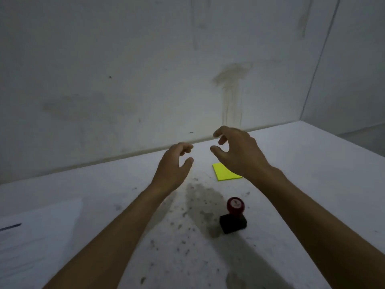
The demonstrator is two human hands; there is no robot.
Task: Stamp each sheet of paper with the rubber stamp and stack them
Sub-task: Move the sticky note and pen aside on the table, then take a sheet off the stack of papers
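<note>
Both arms reach forward over a white, speckled tabletop (312, 163) set against a stained pale wall (125, 80). Left hand (175, 163) raised above the surface, fingers loosely curled, thumb apart from them, nothing in its hold. Right hand (239, 151) likewise raised, a little farther forward, fingers bent in a loose claw with a clear gap between thumb and forefinger; it too holds nothing. The two hands sit near one another, not touching. Yellow-green pad of sticky notes (224, 173) lies flat on the table just below the right hand and wrist, which cover its right part (whether the hand touches it cannot be told; it looks to hover). Rubber stamp (233, 215) stands upright nearer the viewer, red knob on top, black block base, between the two forearms and closer to the right one, untouched. Dark smudge (202, 203) and scattered specks on the table just left of the stamp. White sheets of paper (37, 236) lie at the left edge, well apart from the stamp, blurred, with a dark line near their upper left.
</note>
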